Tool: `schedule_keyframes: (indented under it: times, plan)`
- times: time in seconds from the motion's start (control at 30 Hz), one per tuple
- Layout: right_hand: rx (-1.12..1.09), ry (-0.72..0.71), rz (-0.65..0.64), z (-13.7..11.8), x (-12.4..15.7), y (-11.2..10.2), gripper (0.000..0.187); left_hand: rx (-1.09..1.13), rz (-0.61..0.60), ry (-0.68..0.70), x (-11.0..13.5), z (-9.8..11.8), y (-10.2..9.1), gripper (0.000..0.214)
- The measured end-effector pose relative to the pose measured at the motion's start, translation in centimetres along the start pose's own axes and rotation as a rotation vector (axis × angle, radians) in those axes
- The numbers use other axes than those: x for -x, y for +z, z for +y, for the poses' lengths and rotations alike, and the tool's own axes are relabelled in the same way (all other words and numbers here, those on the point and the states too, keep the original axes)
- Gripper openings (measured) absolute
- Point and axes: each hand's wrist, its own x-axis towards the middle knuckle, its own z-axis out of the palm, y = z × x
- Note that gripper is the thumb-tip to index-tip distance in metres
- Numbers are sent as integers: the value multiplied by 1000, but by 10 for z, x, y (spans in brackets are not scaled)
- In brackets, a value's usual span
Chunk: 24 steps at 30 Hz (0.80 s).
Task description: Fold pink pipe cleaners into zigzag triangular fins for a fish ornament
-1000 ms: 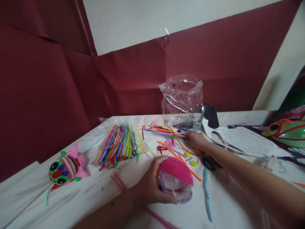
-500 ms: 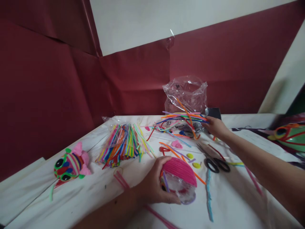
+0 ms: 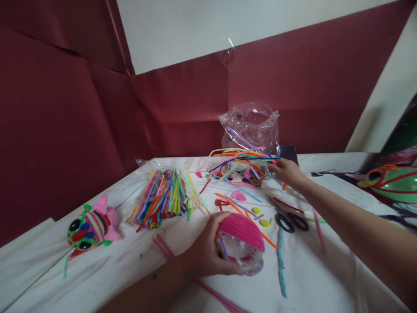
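Note:
My left hand (image 3: 216,252) is closed around a rounded clear plastic piece (image 3: 241,234), whose upper side is wrapped in rows of pink pipe cleaner; a purple strip edges it. Farther back, my right hand (image 3: 286,171) pinches a loose bunch of coloured pipe cleaners (image 3: 243,156) in orange, blue, pink, purple and yellow. The bunch reaches left from my fingers, in front of a clear plastic bag (image 3: 252,124). Black-handled scissors (image 3: 288,219) lie between my two arms, next to a light blue fuzzy strip (image 3: 282,265).
A large bundle of pipe cleaners (image 3: 163,198) in a clear wrapper lies left of centre. At far left sits a finished colourful fish (image 3: 93,224); a green one (image 3: 394,184) is at the right edge. Yellow discs (image 3: 265,223) and a pink piece (image 3: 239,195) lie mid-table.
The pipe cleaners in my right hand have shifted, with a purple one now sticking up and an orange one curled lower. My left hand keeps its hold; the view has turned slightly right.

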Motion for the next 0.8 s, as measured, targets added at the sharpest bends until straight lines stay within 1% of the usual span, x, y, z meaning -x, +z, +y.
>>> schedule_keyframes:
  times: [0.27,0.37,0.43,0.53,0.6,0.63,0.7,0.8]
  plan:
    - [-3,-102,-69,-4,-1,0,24,-23,10,-12,-2,1,1,100]
    - [16,-134,-122,-12,7,5,24,-26,14,-24,-1,1,0,99]
    - [41,-159,-190,-18,20,14,23,-22,15,-41,-1,0,0,99]
    - [83,-221,-357,-27,44,29,19,-22,29,-50,-2,1,0,96]
    - [98,-258,-457,-30,55,35,26,-23,39,-35,-4,2,1,94]
    - [113,-260,-483,-30,57,35,31,-18,41,-33,-4,2,1,93]
    - [170,-233,-498,-25,53,28,32,-26,52,-35,-6,3,2,92]
    - [329,-107,-478,-4,37,0,28,-20,83,-66,-7,2,3,90]
